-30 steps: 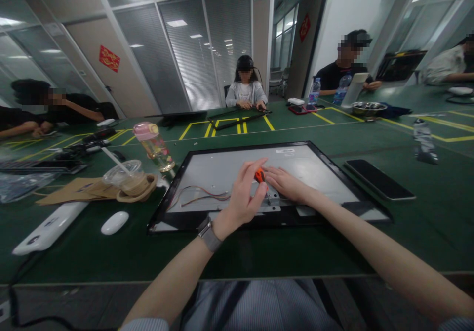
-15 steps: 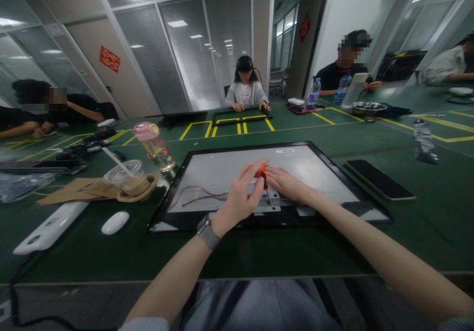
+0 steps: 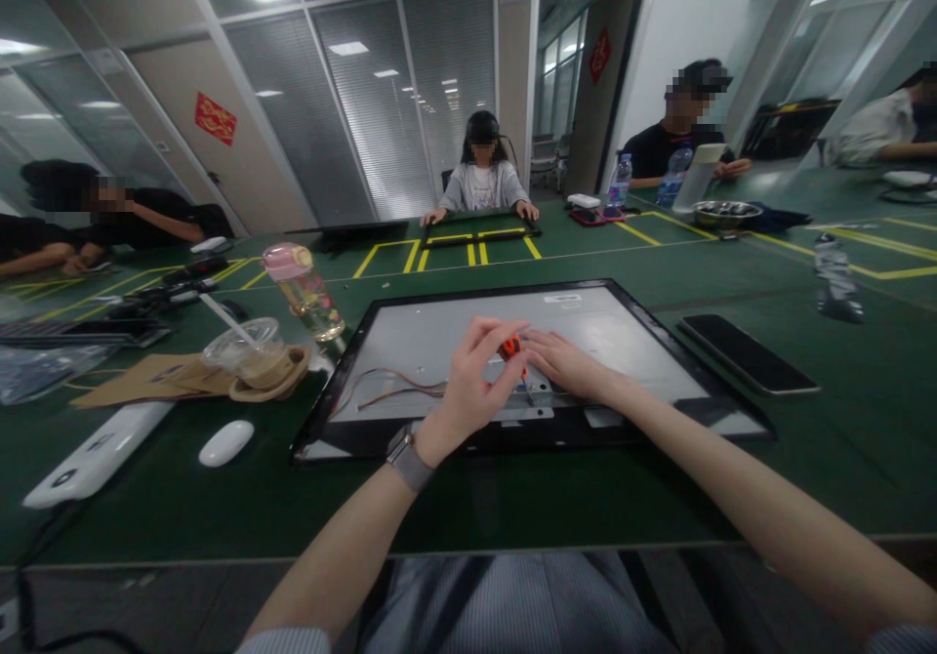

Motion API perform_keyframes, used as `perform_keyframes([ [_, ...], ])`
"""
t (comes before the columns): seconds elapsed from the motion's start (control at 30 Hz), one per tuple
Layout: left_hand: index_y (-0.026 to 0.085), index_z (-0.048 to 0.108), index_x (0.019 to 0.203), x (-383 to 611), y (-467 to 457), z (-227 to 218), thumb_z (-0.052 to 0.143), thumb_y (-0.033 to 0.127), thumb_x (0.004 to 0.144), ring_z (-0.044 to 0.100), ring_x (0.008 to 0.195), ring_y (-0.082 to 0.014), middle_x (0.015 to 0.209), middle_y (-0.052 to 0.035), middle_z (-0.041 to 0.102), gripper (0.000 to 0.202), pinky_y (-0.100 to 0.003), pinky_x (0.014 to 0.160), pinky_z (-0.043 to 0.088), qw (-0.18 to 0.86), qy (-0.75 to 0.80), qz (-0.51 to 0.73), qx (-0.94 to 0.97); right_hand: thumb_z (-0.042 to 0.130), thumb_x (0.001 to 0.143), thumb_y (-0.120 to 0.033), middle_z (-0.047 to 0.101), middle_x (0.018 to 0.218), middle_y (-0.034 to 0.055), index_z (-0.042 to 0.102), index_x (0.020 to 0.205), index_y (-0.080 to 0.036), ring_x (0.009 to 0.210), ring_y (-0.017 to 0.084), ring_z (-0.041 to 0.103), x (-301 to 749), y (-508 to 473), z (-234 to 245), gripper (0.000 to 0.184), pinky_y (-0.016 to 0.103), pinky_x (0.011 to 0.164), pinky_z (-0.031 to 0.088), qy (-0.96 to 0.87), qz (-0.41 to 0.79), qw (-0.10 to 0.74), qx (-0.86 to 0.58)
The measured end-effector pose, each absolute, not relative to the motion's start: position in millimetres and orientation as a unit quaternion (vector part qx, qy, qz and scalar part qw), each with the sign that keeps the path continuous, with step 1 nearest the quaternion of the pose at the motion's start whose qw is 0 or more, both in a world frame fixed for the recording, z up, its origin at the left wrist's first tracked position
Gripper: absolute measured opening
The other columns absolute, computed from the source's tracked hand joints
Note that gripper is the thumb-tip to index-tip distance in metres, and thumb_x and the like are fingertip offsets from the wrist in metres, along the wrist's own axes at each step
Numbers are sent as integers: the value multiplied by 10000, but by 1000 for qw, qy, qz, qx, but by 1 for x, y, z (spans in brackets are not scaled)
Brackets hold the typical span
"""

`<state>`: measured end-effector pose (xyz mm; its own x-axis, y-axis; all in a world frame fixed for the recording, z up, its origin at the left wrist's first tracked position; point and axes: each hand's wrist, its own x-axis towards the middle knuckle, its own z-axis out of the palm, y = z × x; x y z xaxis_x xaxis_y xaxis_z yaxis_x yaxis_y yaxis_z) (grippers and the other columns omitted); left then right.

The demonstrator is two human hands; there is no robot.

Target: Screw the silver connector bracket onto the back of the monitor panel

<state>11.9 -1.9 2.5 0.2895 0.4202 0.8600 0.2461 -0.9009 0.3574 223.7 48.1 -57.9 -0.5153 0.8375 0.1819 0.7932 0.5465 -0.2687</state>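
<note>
My left hand (image 3: 474, 377), with a watch on the wrist, is closed around the orange and black handle of a screwdriver (image 3: 510, 347). The shaft points down at a metal bracket (image 3: 540, 412) along the near edge of a display panel (image 3: 622, 332). This panel lies flat on the table with its grey back up and a black frame around it. Fingers outstretched, my right hand (image 3: 567, 363) lies low over the panel, its fingertips close beside the screwdriver. Thin wires (image 3: 395, 377) run across the panel left of my hands. The screwdriver's tip is too small to make out clearly.
Right of the panel lies a black phone (image 3: 747, 353). On the left are a white mouse (image 3: 226, 442), a white power strip (image 3: 92, 459), an iced drink cup (image 3: 256, 353) and a pink-lidded bottle (image 3: 304, 288). Several people sit around the green table (image 3: 468, 512).
The screwdriver's handle has tilted left and my left fingers have shifted around it. My right hand stays almost still. Across the table, a person's hand has moved outward along a frame.
</note>
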Motion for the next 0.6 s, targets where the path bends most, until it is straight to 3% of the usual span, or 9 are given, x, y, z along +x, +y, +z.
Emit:
perform_keyframes([
  [0.13,206,550,1375,12,-1,3,524,151,973,632,997,-175,1134,-91,639,406,-305,845,562,111,208,536,811,253,1068,-336,501,1561,163,565,1441,-176,1463,314,441,224,49,-58,512,605,1186,324,-872,68,145,-462],
  [0.37,203,615,1277,13,-1,5,620,213,957,632,874,-145,1009,-50,635,321,-287,808,583,95,216,542,806,222,1073,-365,507,1555,166,549,1455,-165,1458,313,447,224,48,-56,541,595,1186,327,-874,65,135,-462],
  [0.53,224,519,1419,12,-2,6,510,155,981,675,1005,-179,1206,-106,668,443,-327,872,597,127,220,524,813,240,1067,-338,515,1546,176,554,1448,-152,1457,328,446,224,49,-58,527,616,1179,328,-871,67,140,-465],
  [0.6,222,545,1391,12,-1,5,540,174,983,683,951,-163,1159,-91,685,410,-303,844,601,123,225,531,808,244,1069,-338,518,1544,174,552,1449,-159,1456,321,449,224,49,-58,521,606,1178,336,-874,65,146,-459],
])
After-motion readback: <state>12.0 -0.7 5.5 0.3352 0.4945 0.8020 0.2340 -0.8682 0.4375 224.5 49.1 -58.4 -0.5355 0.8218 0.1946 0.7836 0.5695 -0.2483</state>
